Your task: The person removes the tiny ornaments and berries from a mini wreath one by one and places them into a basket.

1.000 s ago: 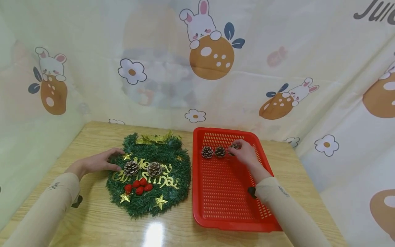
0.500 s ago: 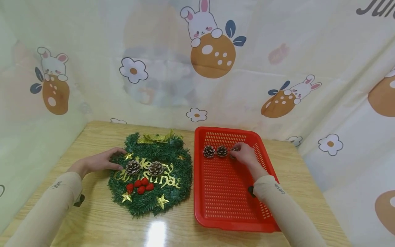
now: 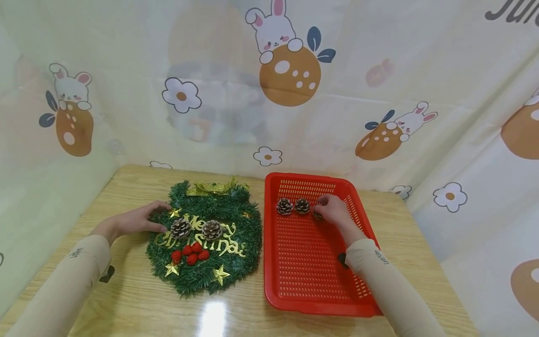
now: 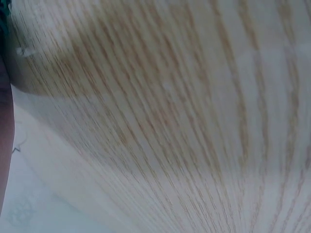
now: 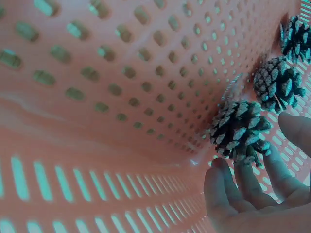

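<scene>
While the right hand [image 3: 332, 209] pinches a pine cone [image 5: 239, 130] inside the red tray [image 3: 311, 299], it seems light and brittle; hold its sides.

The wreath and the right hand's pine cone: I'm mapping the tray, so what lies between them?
In the head view, the red tray's left rim, then two more pine cones in a row.

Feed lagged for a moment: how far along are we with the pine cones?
Two cones sit on the wreath. The right hand has its fingers round a third cone in the red tray. Two more wait there. The left hand rests on the wreath's edge.
</scene>
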Demonstrator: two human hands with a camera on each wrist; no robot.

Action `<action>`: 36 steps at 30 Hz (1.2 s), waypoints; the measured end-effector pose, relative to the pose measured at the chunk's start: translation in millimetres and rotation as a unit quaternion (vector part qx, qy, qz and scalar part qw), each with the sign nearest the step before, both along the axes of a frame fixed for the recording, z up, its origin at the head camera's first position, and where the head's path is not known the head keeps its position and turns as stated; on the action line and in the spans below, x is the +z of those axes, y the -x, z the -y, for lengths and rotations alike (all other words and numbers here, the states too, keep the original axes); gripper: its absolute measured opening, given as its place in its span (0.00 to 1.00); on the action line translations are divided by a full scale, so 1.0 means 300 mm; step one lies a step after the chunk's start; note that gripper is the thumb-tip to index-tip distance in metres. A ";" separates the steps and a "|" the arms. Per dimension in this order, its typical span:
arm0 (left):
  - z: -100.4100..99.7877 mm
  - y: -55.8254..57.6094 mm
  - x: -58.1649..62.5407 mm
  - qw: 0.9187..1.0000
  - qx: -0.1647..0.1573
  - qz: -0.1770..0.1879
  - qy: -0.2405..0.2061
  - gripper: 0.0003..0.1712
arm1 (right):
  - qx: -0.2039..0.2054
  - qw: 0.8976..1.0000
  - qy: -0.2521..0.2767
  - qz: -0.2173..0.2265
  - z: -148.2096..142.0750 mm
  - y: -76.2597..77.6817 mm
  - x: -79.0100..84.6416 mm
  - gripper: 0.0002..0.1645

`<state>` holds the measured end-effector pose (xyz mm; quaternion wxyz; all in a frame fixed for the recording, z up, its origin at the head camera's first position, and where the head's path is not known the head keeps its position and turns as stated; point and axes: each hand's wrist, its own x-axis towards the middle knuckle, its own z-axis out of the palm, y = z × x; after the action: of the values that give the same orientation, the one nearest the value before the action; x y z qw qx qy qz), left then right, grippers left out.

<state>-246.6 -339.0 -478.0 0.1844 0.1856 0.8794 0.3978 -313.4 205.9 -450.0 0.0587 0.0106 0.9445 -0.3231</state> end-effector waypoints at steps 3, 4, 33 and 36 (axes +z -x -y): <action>-0.002 0.000 0.001 1.000 -0.002 -0.001 0.000 0.40 | -0.004 1.000 0.003 0.000 0.005 -0.009 0.017 0.23; -0.003 0.001 0.002 1.000 -0.002 0.000 0.000 0.40 | -0.003 1.000 0.003 -0.001 0.006 -0.012 0.023 0.23; 0.006 -0.003 -0.005 1.000 0.009 0.006 -0.002 0.41 | 0.139 0.985 0.065 -0.074 0.324 -0.185 0.222 0.31; 0.006 -0.004 -0.005 1.000 0.008 0.005 -0.001 0.41 | 0.151 0.983 0.081 -0.073 0.360 -0.202 0.228 0.31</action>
<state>-245.3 -341.0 -479.5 0.1855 0.1767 0.8794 0.4012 -252.8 97.8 -381.6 0.0380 -0.1606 0.9078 -0.3855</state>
